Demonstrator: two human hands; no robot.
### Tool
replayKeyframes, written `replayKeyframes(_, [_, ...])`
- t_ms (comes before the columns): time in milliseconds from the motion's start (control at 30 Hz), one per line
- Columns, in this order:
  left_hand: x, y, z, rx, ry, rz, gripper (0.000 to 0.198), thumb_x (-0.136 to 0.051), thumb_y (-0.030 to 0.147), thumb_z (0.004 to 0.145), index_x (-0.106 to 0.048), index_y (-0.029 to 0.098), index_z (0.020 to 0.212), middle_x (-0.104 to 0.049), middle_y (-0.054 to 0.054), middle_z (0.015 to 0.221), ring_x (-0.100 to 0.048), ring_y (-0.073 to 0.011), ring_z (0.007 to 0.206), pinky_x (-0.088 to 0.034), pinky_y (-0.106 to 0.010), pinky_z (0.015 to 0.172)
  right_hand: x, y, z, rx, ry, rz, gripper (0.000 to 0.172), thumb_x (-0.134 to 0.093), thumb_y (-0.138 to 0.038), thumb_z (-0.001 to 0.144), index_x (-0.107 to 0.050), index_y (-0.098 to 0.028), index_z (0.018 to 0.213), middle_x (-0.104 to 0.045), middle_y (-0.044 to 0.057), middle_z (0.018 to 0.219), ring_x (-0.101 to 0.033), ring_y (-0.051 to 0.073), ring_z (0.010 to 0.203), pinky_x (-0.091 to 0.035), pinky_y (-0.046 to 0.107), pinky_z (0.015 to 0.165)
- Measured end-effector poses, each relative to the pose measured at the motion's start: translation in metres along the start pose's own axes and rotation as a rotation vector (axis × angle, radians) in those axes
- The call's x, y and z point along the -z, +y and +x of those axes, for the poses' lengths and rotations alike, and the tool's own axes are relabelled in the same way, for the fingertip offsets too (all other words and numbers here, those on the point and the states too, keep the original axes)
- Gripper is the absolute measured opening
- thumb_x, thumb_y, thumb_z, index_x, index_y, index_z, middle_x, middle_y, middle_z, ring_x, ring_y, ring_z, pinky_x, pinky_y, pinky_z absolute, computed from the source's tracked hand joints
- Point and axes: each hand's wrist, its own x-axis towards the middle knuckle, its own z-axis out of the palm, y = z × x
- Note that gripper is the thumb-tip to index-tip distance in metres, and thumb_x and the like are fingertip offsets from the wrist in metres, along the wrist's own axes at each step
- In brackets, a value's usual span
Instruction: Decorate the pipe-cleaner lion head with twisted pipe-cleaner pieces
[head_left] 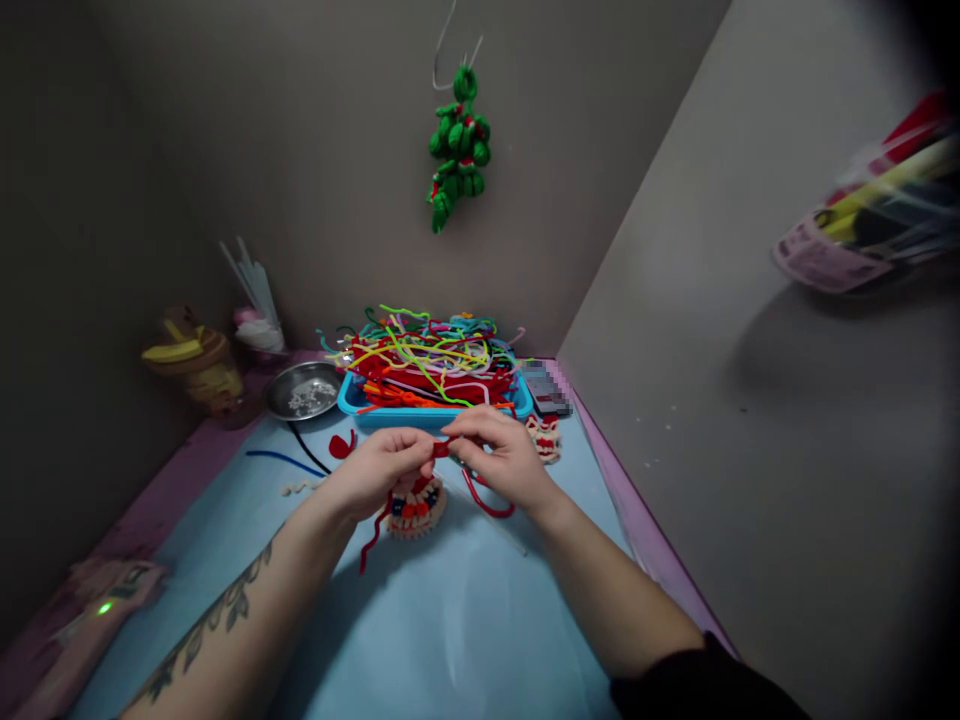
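Note:
My left hand [386, 462] and my right hand [501, 452] meet over the middle of the mat, each pinching a small red yarn piece [441, 449] stretched between the fingertips. Under my left hand rests a round crocheted piece [415, 512] in cream, navy and orange, its top partly covered by my fingers. A red yarn tail [369, 545] dangles left of it. Beneath my right hand curves a thicker red strand [491, 510]. Near it a thin pale stick [516, 540] lies slantwise; my right hand may cover its other end.
Behind my hands is a blue tray [405, 418] heaped with coloured yarn strands. A metal bowl [279, 400] of small clear bits, a phone [546, 388] and another cream-and-red crocheted piece [546, 440] lie around it. Green crochet work [459, 145] hangs on the wall.

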Motion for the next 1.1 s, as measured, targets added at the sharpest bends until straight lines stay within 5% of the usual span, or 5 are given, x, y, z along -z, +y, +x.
replayKeyframes(200, [-0.006, -0.002, 0.000, -0.036, 0.033, 0.022, 0.033, -0.065, 0.046, 0.075, -0.066, 0.013, 0.078, -0.051, 0.003, 0.055, -0.032, -0.0046, 0.040, -0.024, -0.019, 0.041, -0.003, 0.001, 0.000, -0.055, 0.045, -0.063, 0.013, -0.056, -0.017, 0.085, -0.064, -0.019, 0.075, -0.063, 0.002, 0.075, -0.058, 0.015, 0.073, -0.045, 0.028, 0.069])
replayKeyframes(333, [-0.012, 0.000, -0.001, -0.276, 0.192, 0.451, 0.027, -0.059, 0.033, 0.080, -0.071, 0.019, 0.099, -0.069, -0.003, 0.075, -0.060, -0.0160, 0.067, -0.046, -0.027, 0.065, -0.013, 0.003, -0.003, -0.145, 0.159, -0.147, 0.015, -0.052, -0.018, 0.087, -0.059, -0.019, 0.074, -0.059, 0.001, 0.074, -0.054, 0.015, 0.071, -0.043, 0.026, 0.065])
replayKeyframes(533, [-0.012, -0.002, -0.003, -0.449, 0.302, 0.930, 0.026, -0.047, 0.029, 0.088, -0.071, 0.018, 0.086, -0.071, -0.005, 0.081, -0.061, -0.0183, 0.073, -0.043, -0.027, 0.069, -0.013, 0.006, -0.002, -0.131, 0.104, -0.108, 0.010, -0.055, -0.018, 0.086, -0.065, -0.019, 0.082, -0.063, 0.004, 0.083, -0.058, 0.016, 0.080, -0.046, 0.027, 0.069])
replayKeyframes(800, [-0.008, 0.008, -0.006, -0.313, 0.190, 0.660, 0.030, -0.048, 0.038, 0.086, -0.063, 0.016, 0.072, -0.061, 0.001, 0.065, -0.052, -0.0118, 0.060, -0.040, -0.021, 0.056, -0.006, 0.015, -0.004, 0.238, 0.045, -0.178, 0.016, -0.054, -0.016, 0.089, -0.067, -0.022, 0.096, -0.068, 0.005, 0.086, -0.062, 0.016, 0.083, -0.051, 0.032, 0.076])
replayKeyframes(1100, [-0.001, 0.013, -0.007, -0.206, 0.163, 0.545, 0.031, -0.053, 0.042, 0.082, -0.068, 0.015, 0.082, -0.064, -0.001, 0.066, -0.052, -0.0125, 0.057, -0.041, -0.022, 0.053, 0.001, 0.018, -0.003, 0.238, 0.071, -0.343, 0.018, -0.048, -0.014, 0.089, -0.065, -0.020, 0.089, -0.064, 0.006, 0.084, -0.057, 0.018, 0.083, -0.048, 0.034, 0.075])
